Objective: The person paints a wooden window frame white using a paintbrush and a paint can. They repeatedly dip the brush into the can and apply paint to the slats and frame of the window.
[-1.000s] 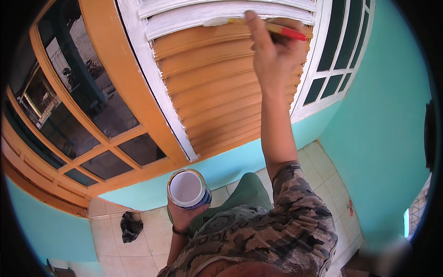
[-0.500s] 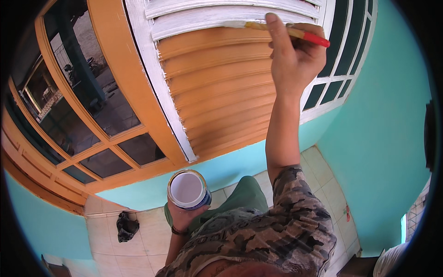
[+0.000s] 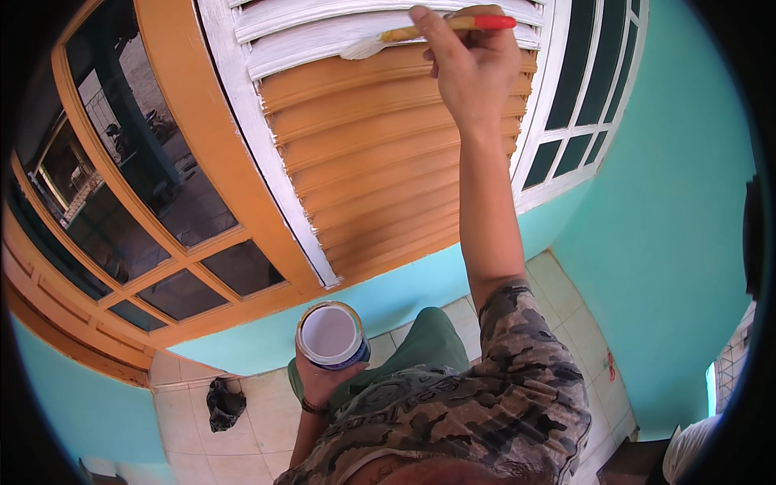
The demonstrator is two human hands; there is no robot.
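Note:
My right hand (image 3: 477, 77) is closed around the handle of a paintbrush (image 3: 396, 34) with a red end. Its white bristles touch the lower edge of a white-painted slat on the louvered shutter (image 3: 380, 145). Slats above the brush are white; those below are orange-brown, with white smears at their ends. Down at my waist, my left hand (image 3: 323, 380) grips an open paint can (image 3: 361, 353) from its near side. White paint coats the can's inside, and yellowish paint marks its rim.
Left of the shutter is an orange-framed window (image 3: 218, 162) with glass panes. A white-framed window (image 3: 566, 137) adjoins it on the right. Turquoise walls (image 3: 663, 202) surround the corner. On the tiled floor (image 3: 267, 420) lies a black plastic bag (image 3: 225, 404).
My right hand has moved left with the paintbrush, whose bristles now press lower and splay against the slat. The view has shifted slightly. My left hand still holds the can.

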